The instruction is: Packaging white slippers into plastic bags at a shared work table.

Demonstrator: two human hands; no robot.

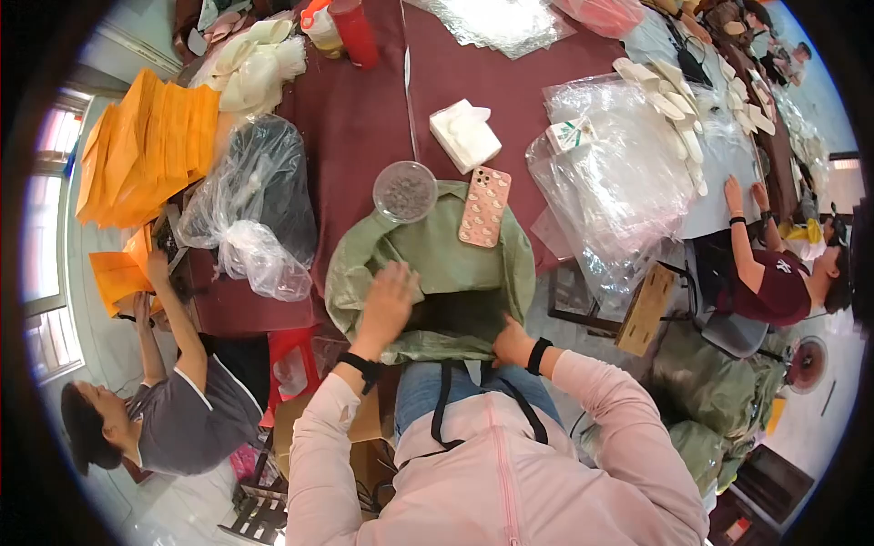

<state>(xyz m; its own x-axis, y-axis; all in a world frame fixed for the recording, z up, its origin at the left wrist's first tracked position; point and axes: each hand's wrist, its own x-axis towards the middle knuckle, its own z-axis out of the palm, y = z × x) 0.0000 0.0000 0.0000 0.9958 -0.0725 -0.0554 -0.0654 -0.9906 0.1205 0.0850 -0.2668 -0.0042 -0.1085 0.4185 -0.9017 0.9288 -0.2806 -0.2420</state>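
Observation:
A green woven sack (521, 264) lies at the table's near edge with its mouth spread toward me, dark inside. My left hand (390, 298) is over the left side of that mouth, its fingers smeared by motion; I cannot tell whether they grip anything. With fingers closed, my right hand (513, 344) holds the sack's near right rim. On the sack's far part rests a phone in a pink patterned case (484, 207). Beside it, at the sack's far edge, stands a round clear tub (405, 193) of small dark pieces. Farther back is a white tissue pack (464, 135).
Clear plastic bags (619, 164) cover the table's right side. At left are a plastic-wrapped dark bundle (264, 173) and stacked orange envelopes (146, 150). A red bottle (353, 33) stands far back. One person (196, 414) works at left, another (774, 282) at right.

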